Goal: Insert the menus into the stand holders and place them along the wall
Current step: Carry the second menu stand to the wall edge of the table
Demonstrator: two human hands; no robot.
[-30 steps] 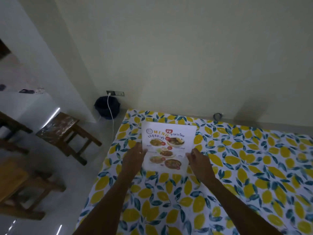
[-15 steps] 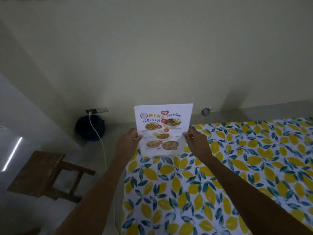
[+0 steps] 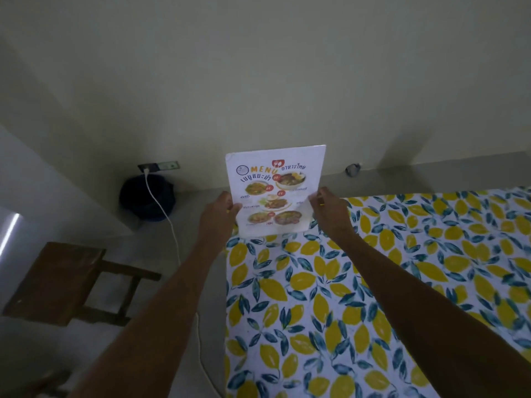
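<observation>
A white menu sheet (image 3: pixel 274 191) with food photos and the word MENU stands upright at the far left corner of the table (image 3: pixel 359 297), which wears a lemon-print cloth. My left hand (image 3: pixel 219 209) pinches its left edge and my right hand (image 3: pixel 327 209) pinches its right edge. The sheet's lower edge is near the cloth; whether it touches I cannot tell. A clear holder around the sheet cannot be made out. The pale wall (image 3: pixel 287 81) rises just behind it.
A bare ledge (image 3: pixel 416 173) runs between table and wall, with a small dark object (image 3: pixel 352 168) on it. Left of the table: a wall socket (image 3: pixel 159 166) with a white cable (image 3: pixel 169 222), a dark round bin (image 3: pixel 146 196), a wooden stool (image 3: pixel 69 282).
The menu lay flat on the cloth a second ago. Both hands have lifted it upright and carried it toward the wall at the table's far left corner.
</observation>
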